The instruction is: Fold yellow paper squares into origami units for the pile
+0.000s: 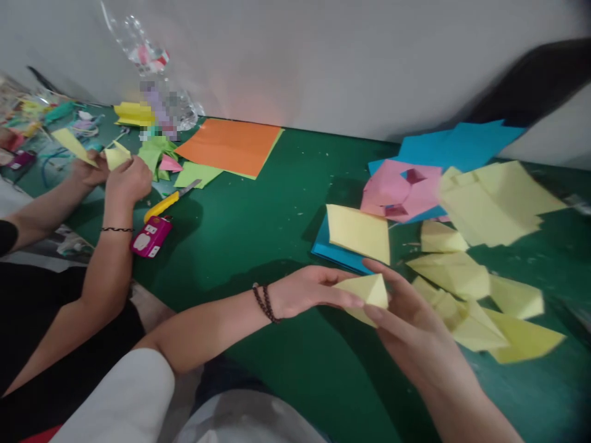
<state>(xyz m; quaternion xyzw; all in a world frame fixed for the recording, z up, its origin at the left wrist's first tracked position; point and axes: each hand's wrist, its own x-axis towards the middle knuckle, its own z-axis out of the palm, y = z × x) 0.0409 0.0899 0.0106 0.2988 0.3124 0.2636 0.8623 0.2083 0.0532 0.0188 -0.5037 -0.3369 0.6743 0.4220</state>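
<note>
A pale yellow folded paper piece [376,292] is held between both hands above the green table. My left hand [305,292], with a dark bead bracelet at its wrist, grips the piece's left side between thumb and fingers. On its right side, my right hand [410,314] pinches it with thumb and fingers. Just behind the hands lie a pale yellow sheet [360,234] and a blue folded paper [330,249]. Several folded yellow pieces [457,274] lie to the right of my right hand.
Pink folded paper [401,187], blue sheets [455,144] and yellow sheets [496,200] lie at the back right. Orange paper [231,144], a yellow cutter [161,206] and a magenta box [152,235] are further left. Another person's hands [127,181] hold yellow paper beside a plastic bottle [180,104].
</note>
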